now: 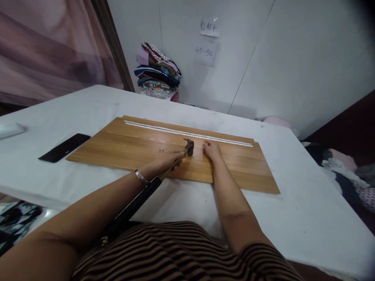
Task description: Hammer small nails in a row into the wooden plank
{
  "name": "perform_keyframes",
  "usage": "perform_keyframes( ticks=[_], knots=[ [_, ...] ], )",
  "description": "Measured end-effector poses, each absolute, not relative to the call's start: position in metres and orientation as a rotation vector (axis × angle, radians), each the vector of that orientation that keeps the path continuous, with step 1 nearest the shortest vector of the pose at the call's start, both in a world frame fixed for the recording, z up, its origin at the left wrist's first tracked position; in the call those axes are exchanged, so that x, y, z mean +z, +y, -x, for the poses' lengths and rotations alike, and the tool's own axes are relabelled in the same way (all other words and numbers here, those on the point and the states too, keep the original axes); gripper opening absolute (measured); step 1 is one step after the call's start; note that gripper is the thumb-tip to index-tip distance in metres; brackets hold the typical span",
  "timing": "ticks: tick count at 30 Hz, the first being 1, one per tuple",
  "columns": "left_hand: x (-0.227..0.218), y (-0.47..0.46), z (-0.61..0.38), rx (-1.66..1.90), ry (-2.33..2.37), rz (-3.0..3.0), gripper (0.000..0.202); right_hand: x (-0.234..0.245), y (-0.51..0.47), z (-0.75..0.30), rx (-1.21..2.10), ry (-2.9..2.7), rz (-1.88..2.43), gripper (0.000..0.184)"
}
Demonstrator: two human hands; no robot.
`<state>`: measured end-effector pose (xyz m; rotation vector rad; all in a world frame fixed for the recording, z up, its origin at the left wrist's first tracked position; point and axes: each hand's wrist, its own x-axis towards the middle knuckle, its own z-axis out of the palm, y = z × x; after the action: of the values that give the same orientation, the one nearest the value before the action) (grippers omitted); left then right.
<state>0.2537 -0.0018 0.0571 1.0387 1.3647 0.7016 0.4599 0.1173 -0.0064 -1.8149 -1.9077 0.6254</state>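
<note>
A long wooden board (125, 146) lies on the white table (293, 210), with a pale strip (187, 134) running along its far edge. My left hand (169, 160) is closed round the shaft of a hammer (175, 162) close to its dark metal head, which rests on the board; the black grip trails back under my forearm. My right hand (211, 150) lies on the board just right of the hammer head, fingers curled down near the strip. Whether they pinch anything is too small to tell. A bracelet sits on my left wrist.
A black phone (64, 147) lies on the table left of the board, and a white object (10, 129) sits at the far left edge. Folded clothes (158, 72) are stacked against the white wall. More fabric lies on the floor at right (348, 171).
</note>
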Motion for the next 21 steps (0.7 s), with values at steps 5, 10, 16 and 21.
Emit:
perform_keyframes(
  ticks=[5,10,16,21],
  knots=[
    [0.0558,0.0009,-0.2522,0.715,1.335,-1.029,0.034,-0.0068,0.1178,-0.46,0.604,-1.922,1.822,0.039],
    [0.055,0.0001,-0.2538,0.718,1.35,-1.04,0.029,-0.0059,0.1176,-0.4606,0.619,-1.923,1.819,0.04],
    [0.0603,-0.0032,-0.2528,0.703,1.344,-1.042,0.031,-0.0046,0.1176,-0.4595,0.615,-1.911,1.836,0.041],
    [0.0597,-0.0049,-0.2547,0.694,1.359,-1.05,0.034,-0.0021,0.116,-0.459,0.62,-1.926,1.82,0.04]
  ],
)
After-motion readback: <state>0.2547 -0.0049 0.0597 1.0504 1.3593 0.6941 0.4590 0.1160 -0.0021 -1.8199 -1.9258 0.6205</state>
